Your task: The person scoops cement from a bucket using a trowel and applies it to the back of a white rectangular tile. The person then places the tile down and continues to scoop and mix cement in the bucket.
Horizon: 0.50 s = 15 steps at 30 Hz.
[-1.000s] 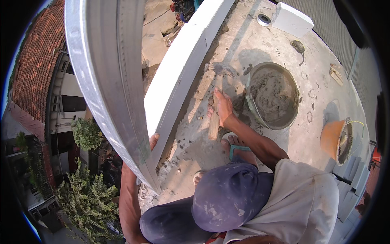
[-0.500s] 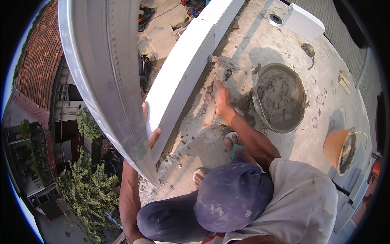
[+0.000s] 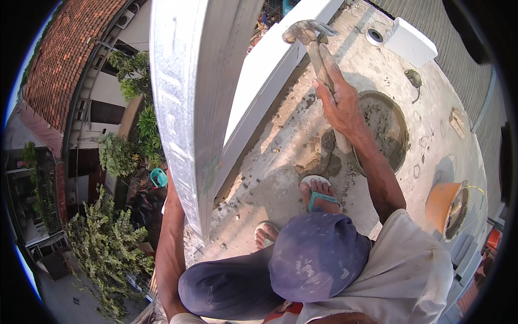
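My right hand (image 3: 342, 105) is closed round the wooden handle of a claw hammer (image 3: 317, 60). The hammer is raised, with its head over the row of white blocks (image 3: 253, 81). A long metal channel (image 3: 181, 108) rises in front of me on the left, beside the blocks. My left forearm (image 3: 171, 243) reaches up behind the channel, which hides my left hand, so its fingers do not show. Partly behind my right forearm stands a round bucket (image 3: 406, 132) with grey mortar (image 3: 383, 116) in it.
My sandalled feet (image 3: 321, 194) are on a rough concrete surface (image 3: 253, 200). Farther right lie an orange container (image 3: 442, 208), a loose white block (image 3: 410, 42), a tape roll (image 3: 374, 36) and a wood scrap (image 3: 457, 123). Beyond the blocks the ground drops to plants (image 3: 108, 254).
My right hand has lifted the hammer off the concrete and up toward the far end of the blocks. The channel appears farther right, and my left fingers, seen earlier on the block edge, are now hidden.
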{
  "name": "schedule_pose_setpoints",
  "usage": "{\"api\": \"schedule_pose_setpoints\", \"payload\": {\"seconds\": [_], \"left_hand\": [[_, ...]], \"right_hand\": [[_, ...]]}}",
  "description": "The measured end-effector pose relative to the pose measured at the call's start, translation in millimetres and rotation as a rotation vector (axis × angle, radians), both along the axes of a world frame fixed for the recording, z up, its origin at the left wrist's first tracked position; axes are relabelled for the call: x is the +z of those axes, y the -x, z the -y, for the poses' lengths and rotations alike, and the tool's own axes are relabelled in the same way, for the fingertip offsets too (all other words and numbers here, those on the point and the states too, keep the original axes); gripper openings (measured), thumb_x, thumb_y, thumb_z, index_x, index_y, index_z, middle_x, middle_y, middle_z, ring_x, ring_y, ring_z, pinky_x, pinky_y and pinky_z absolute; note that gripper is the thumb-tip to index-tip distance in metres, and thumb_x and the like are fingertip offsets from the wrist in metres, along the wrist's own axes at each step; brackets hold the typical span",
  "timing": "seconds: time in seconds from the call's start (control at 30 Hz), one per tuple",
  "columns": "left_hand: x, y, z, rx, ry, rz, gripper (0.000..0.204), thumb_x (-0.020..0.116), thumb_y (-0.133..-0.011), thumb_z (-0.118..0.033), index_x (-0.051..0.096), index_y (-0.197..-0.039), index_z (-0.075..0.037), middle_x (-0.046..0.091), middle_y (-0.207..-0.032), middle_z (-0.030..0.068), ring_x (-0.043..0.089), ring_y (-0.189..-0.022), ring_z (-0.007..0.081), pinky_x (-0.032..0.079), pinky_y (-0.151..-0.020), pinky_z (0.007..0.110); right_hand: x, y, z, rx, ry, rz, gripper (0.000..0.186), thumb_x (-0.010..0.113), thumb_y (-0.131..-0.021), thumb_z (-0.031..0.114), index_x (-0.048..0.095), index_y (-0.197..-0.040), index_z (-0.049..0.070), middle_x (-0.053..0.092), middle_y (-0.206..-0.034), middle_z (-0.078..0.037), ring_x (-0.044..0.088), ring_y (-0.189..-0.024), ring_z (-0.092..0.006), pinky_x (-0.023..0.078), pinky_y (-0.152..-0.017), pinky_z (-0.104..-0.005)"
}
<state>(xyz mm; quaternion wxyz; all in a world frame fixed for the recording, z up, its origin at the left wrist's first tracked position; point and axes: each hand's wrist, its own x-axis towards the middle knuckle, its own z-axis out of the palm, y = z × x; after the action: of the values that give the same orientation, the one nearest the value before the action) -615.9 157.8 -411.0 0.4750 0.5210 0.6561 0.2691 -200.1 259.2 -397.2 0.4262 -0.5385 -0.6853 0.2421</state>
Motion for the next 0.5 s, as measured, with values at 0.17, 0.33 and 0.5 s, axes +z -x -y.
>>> {"api": "schedule_pose_setpoints", "payload": {"seconds": [0.17,0.33,0.5], "left_hand": [[4,-13,-13,-0.243,-0.060,-0.335,0.088,0.079,-0.086,-0.041,0.044,-0.161,-0.010,0.055,-0.152,0.0243,0.053,-0.142,0.0367,0.042,-0.119,0.056],[-1,-3,-11,-0.259,-0.169,-0.492,0.085,0.078,-0.087,-0.044,0.046,-0.159,-0.011,0.052,-0.156,0.0206,0.049,-0.144,0.0370,0.038,-0.120,0.056],[20,-22,-5,-0.312,-0.302,-0.586,0.075,0.072,-0.087,-0.036,0.051,-0.156,-0.018,0.059,-0.147,0.0160,0.070,-0.115,0.0379,0.058,-0.098,0.048]], "right_hand": [[24,-38,-50,0.023,-0.013,0.367,0.054,0.058,-0.108,0.027,0.047,-0.154,0.001,0.067,-0.126,-0.032,0.069,-0.113,-0.0417,0.054,-0.098,-0.0475],[43,-33,-72,0.029,0.173,0.461,0.055,0.057,-0.108,0.034,0.049,-0.154,0.005,0.070,-0.122,-0.032,0.069,-0.113,-0.0438,0.053,-0.099,-0.0504],[16,-38,-67,0.140,0.011,0.581,0.057,0.056,-0.108,0.037,0.050,-0.154,0.004,0.072,-0.114,-0.027,0.070,-0.101,-0.0369,0.055,-0.090,-0.0466]]}}
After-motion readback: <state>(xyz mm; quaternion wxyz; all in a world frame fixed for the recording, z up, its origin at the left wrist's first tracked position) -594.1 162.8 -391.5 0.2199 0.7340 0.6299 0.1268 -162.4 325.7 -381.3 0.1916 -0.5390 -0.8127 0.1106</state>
